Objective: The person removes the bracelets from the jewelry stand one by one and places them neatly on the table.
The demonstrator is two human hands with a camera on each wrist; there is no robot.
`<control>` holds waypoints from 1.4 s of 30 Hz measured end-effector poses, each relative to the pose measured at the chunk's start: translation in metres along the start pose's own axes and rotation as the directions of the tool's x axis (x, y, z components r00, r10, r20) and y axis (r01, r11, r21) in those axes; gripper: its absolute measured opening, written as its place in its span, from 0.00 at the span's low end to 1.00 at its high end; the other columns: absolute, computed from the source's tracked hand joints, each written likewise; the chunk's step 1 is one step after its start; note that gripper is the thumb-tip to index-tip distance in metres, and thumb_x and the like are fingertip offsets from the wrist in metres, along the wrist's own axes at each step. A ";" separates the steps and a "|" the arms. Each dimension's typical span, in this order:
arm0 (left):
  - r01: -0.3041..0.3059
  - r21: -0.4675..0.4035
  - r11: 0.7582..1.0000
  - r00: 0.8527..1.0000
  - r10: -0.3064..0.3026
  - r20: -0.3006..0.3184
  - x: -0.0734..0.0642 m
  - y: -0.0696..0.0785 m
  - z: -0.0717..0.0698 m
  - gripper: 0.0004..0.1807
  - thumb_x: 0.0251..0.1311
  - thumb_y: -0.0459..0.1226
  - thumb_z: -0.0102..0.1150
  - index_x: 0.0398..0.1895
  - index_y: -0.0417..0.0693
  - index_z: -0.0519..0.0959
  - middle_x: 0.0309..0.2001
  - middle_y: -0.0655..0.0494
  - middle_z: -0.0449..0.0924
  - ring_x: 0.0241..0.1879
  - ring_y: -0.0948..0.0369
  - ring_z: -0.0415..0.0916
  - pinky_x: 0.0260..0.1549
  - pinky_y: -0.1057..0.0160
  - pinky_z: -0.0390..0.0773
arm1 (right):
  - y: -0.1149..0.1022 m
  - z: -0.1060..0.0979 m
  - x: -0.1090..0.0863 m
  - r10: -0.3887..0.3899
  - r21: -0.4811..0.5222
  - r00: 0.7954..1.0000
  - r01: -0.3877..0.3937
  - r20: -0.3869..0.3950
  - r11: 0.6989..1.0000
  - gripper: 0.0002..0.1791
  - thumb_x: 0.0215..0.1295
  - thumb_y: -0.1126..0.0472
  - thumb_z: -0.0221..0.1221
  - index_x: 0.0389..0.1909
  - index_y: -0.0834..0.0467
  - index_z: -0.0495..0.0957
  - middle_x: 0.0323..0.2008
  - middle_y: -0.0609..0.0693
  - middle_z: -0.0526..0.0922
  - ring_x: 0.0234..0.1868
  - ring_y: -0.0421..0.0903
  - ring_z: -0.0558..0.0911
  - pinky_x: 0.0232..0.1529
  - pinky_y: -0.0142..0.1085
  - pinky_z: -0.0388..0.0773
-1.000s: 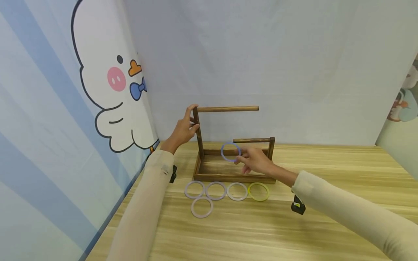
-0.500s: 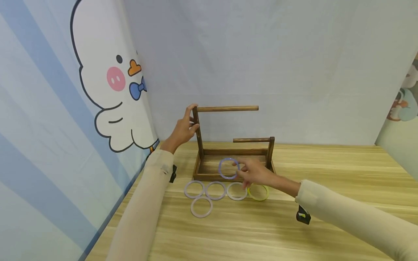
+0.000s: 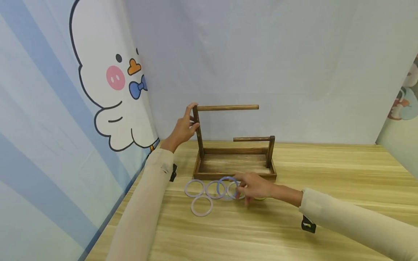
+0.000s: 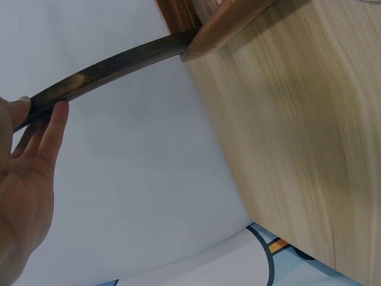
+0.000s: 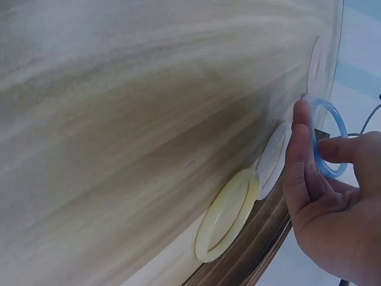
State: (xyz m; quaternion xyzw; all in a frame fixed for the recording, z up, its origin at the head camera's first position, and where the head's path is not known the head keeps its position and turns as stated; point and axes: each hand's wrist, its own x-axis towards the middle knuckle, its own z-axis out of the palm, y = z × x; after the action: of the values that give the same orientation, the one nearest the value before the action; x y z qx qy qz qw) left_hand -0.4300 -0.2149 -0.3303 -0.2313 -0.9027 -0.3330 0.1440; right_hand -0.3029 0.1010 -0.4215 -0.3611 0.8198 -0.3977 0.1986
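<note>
My left hand [image 3: 183, 128] grips the tall post [image 3: 199, 136] of a dark wooden bangle stand near its top, the thumb on one side and fingers on the other. In my right hand [image 3: 256, 186] a blue bangle [image 5: 342, 126] is pinched between thumb and fingers, held above the bangles in front of the stand. Below lie a white bangle [image 5: 264, 186] and a yellow bangle [image 5: 204, 244], the latter mostly hidden by the hand in the head view. Two lilac bangles [image 3: 185, 188] and a pale pinkish bangle [image 3: 201, 215] lie to the left.
The stand has a shallow tray base [image 3: 228, 176], a high bar [image 3: 228, 107] reaching right and a lower bar [image 3: 251, 139] reaching left. It stands on a light wooden table [image 3: 326, 174]. A pale cloth wall [image 3: 294, 72] rises behind, and a duck-printed curtain [image 3: 107, 87] borders the left.
My right hand has come down and toward me with the blue bangle, from over the stand's tray to over the row of bangles. The left hand has kept its grip on the post.
</note>
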 end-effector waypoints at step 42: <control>0.019 0.008 1.000 1.000 -0.019 0.002 0.000 -0.003 0.002 0.42 0.77 0.31 0.54 0.82 0.64 0.43 0.57 0.34 0.78 0.57 0.39 0.81 0.44 0.47 0.87 | -0.003 0.015 -0.006 0.107 0.195 0.970 -0.150 0.218 0.969 0.37 0.73 0.70 0.58 0.80 0.64 0.57 0.28 0.59 0.89 0.18 0.42 0.86 0.22 0.33 0.85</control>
State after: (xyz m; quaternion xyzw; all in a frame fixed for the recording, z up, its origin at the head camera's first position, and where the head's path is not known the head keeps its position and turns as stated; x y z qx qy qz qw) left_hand -0.4318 -0.2157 -0.3330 -0.2224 -0.9063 -0.3305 0.1408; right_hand -0.2886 0.0963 -0.4276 -0.3231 0.7700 -0.4288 0.3448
